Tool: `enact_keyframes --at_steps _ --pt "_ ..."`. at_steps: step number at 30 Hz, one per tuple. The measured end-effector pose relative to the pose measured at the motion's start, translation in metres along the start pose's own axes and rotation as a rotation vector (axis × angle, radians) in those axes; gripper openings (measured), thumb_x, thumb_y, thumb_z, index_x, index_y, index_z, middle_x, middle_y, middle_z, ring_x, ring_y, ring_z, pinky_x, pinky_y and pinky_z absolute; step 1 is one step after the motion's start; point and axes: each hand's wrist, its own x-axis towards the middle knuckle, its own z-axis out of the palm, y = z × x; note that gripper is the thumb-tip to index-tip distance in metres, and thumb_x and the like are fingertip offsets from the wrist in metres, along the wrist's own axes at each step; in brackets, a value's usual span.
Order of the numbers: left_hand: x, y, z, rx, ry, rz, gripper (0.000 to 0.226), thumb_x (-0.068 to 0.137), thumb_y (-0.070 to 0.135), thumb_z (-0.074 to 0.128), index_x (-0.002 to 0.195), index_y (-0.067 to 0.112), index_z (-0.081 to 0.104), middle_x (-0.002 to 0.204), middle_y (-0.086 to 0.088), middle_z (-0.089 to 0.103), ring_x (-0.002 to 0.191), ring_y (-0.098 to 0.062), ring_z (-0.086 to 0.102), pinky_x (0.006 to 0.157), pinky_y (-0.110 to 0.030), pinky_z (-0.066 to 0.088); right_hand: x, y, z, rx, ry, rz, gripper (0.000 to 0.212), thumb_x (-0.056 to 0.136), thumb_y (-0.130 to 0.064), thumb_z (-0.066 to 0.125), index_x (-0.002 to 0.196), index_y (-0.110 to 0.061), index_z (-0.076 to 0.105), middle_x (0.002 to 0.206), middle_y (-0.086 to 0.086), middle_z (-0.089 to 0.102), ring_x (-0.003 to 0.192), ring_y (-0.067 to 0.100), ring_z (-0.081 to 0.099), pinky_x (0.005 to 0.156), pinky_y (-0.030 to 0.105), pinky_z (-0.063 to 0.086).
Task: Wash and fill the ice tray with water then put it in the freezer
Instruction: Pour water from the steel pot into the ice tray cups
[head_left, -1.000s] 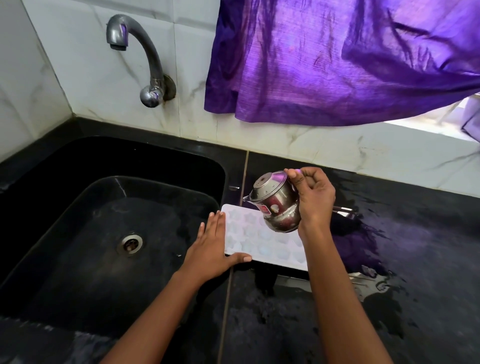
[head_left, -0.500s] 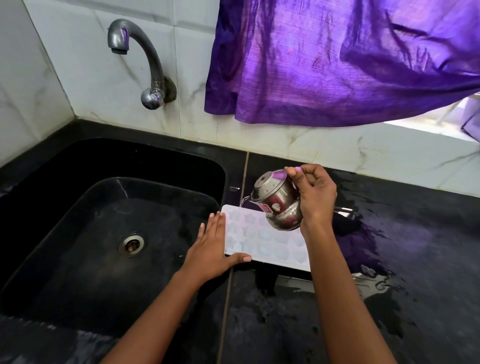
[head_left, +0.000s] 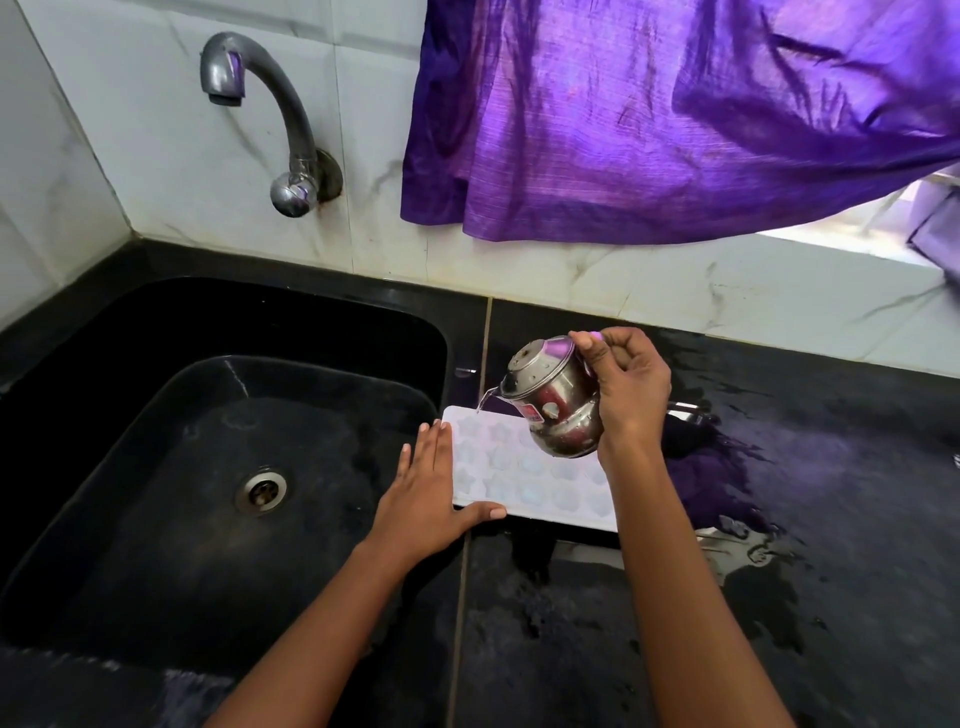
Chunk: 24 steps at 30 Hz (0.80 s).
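A white ice tray (head_left: 519, 470) with star-shaped cells lies flat on the wet black counter, just right of the sink. My left hand (head_left: 428, 501) rests flat against the tray's left edge, fingers straight, thumb along its near edge. My right hand (head_left: 626, 387) grips a small steel pot (head_left: 553, 397) tilted to the left above the tray. A thin stream of water runs from the pot's lip into a cell at the tray's far left corner.
The black sink (head_left: 156, 322) with its drain (head_left: 262, 491) lies at left under a wall tap (head_left: 260, 104). A purple curtain (head_left: 649, 114) hangs over the wall behind. The black counter (head_left: 831, 519) at right is wet, with puddles.
The steel pot has tipped a little further left and water now pours from its lip onto the tray. My left hand has stayed at the tray's edge.
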Motion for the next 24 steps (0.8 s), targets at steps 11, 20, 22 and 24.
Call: enact_keyframes --at_steps 11,20,22,24 --pt "0.002 -0.003 0.0 0.001 -0.002 -0.015 0.147 0.033 0.1 -0.004 0.148 0.009 -0.014 0.158 -0.006 -0.013 0.14 -0.013 -0.023 0.11 -0.032 -0.015 0.001 -0.004 -0.024 0.406 0.08 0.083 0.019 0.066 -0.02 0.072 0.077 -0.013 0.057 0.076 -0.002 0.072 0.082 0.012 0.069 0.086 0.031 0.052" --pt "0.005 -0.003 0.004 0.046 -0.018 -0.044 0.145 0.038 0.102 0.012 0.147 0.01 -0.018 0.156 -0.004 -0.021 0.138 -0.009 -0.024 0.112 -0.04 -0.015 0.01 -0.004 -0.076 0.369 0.153 0.018 0.015 0.08 -0.004 0.066 0.076 -0.013 0.055 0.068 -0.006 0.072 0.075 0.007 0.069 0.08 0.024 0.055" --pt "0.005 -0.004 0.005 0.024 -0.007 -0.037 0.149 0.03 0.103 0.002 0.146 0.012 -0.019 0.155 -0.001 -0.022 0.134 -0.004 -0.026 0.112 -0.038 -0.016 0.01 -0.004 -0.09 0.346 0.162 0.009 0.015 0.077 -0.006 0.068 0.075 -0.013 0.055 0.067 -0.007 0.072 0.073 0.007 0.069 0.077 0.022 0.055" --pt "0.004 -0.003 0.007 -0.036 0.02 -0.035 0.147 0.035 0.102 0.015 0.147 0.013 -0.017 0.156 0.001 -0.02 0.133 -0.001 -0.024 0.112 -0.035 -0.016 0.01 -0.003 -0.103 0.33 0.178 0.005 0.016 0.076 -0.007 0.069 0.074 -0.014 0.055 0.068 -0.006 0.072 0.074 0.007 0.069 0.075 0.021 0.055"
